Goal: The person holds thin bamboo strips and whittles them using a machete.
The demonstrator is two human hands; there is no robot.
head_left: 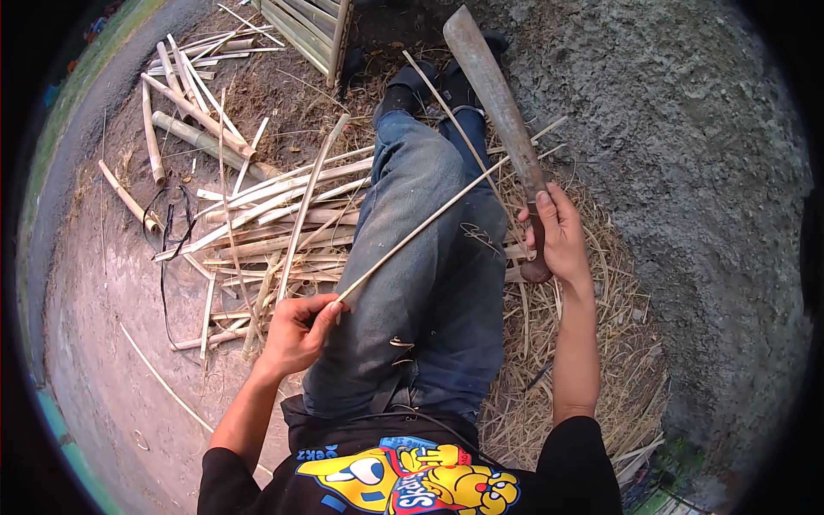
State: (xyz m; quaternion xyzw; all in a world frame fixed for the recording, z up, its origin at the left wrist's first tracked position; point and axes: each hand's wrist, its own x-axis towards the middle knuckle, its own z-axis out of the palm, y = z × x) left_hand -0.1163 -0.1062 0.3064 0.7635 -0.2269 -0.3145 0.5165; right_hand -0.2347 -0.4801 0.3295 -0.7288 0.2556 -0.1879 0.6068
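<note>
My left hand (302,333) is closed in a pinch on one end of a thin bamboo strip (422,225). The strip slants up to the right over my jeans, and its far end passes the machete blade. In my right hand (558,230) is the dark handle of a machete (498,90), its broad worn blade pointing up and slightly left. Another narrow strip (455,120) crosses the first one near the blade. I cannot tell whether the blade touches either strip. My legs (412,206) stretch forward in dusty blue jeans, with a few shavings on them.
Split bamboo pieces (283,232) lie heaped left of my legs, with uncut bamboo lengths (193,133) farther off. A slatted bamboo frame (309,30) stands at the far end. Thin shavings (601,318) cover the ground at my right, beside a rough grey concrete surface (669,154).
</note>
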